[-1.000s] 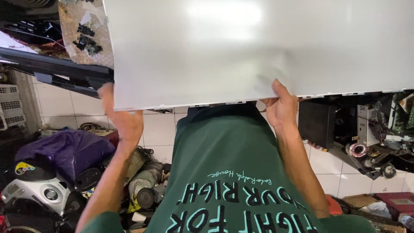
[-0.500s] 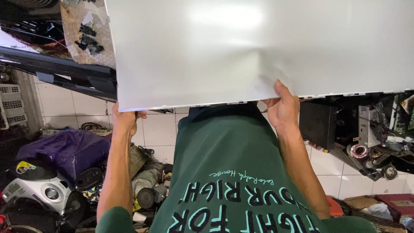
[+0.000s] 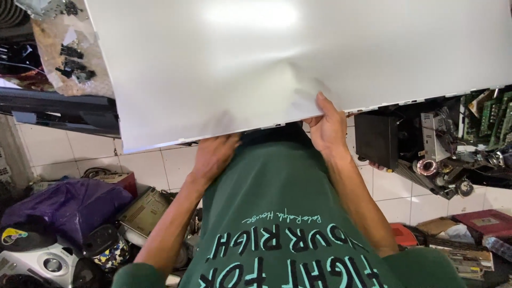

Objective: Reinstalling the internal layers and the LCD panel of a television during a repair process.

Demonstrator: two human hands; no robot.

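Up top, the large, thin white glossy sheet (image 3: 298, 58) filled most of the view, its near edge sagging over the person's green printed T-shirt (image 3: 282, 213). Both hands had it: the right hand (image 3: 328, 125) was pinched shut on that edge, thumb on top, while the left hand (image 3: 213, 154) was pressed against the underside just beside it, its fingers hidden, so I couldn't tell its grip.
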